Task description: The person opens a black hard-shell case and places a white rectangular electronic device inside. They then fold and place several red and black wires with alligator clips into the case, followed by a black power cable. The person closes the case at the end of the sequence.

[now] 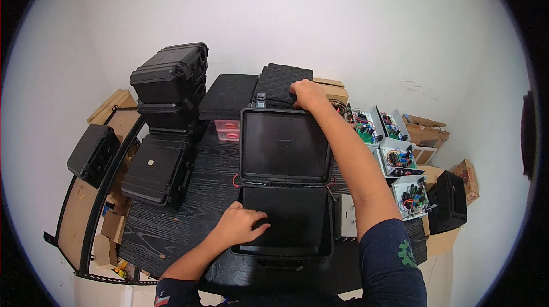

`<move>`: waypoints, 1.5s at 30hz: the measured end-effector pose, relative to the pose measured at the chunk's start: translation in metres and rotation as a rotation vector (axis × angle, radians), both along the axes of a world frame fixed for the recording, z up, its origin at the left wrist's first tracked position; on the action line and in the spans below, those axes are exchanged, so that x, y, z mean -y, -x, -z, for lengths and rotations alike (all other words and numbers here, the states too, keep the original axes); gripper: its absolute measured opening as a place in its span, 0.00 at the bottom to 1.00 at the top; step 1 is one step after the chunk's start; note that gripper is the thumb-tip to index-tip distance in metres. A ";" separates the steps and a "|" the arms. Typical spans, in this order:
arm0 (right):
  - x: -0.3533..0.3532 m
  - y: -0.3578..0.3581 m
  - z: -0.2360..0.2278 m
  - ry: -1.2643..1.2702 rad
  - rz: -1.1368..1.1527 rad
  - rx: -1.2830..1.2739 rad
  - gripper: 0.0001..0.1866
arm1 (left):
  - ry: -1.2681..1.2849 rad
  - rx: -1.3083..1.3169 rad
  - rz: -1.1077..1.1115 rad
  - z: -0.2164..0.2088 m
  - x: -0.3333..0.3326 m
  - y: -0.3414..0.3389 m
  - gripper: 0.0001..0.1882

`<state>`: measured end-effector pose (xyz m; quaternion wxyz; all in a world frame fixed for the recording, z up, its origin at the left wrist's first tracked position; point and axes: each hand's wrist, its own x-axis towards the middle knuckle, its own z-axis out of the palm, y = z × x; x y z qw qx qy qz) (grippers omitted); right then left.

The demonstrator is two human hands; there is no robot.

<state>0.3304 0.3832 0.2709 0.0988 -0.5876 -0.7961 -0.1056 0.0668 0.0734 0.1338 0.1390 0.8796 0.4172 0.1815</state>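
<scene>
The fingers of the right hand (309, 95) curl down over the right end of a wavy black foam piece (281, 78); their tips are partly hidden, so whether they grip it or merely rest against it cannot be told. The left hand (239, 224) has its thumb and forefinger spread apart, pinching nothing, over the left side of the open black case (286, 183). Any contact there is hard to judge.

The case sits at the front of the bench (211, 175), its lid (286, 144) raised toward the foam. In the base there appears to be a flat black sheet (294, 215) (dark on dark, so its material is unclear).

As for progress, the case is already unlatched and opened out, and the base seems to be lined. The lid shows a bare inner face, the wavy foam lies outside the case, and closing is not yet done.

Farther out, a flat black block (229, 95) rests above small clear-and-red drawers (228, 130). Stacked black cases (168, 75) stand to the left; uncovered white boxes of circuitry (397, 158) crowd the right.
</scene>
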 end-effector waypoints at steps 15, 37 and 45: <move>0.037 -0.034 -0.063 -0.834 -0.251 -0.595 0.06 | 0.024 -0.578 0.194 0.021 -0.006 -0.004 0.32; 0.160 -0.115 0.082 -0.414 -0.526 -0.159 0.20 | -0.429 0.416 -0.244 0.020 -0.066 -0.022 0.33; 0.174 -0.088 0.097 -0.428 -0.437 -0.162 0.17 | -0.327 0.167 -0.207 0.018 -0.065 -0.024 0.35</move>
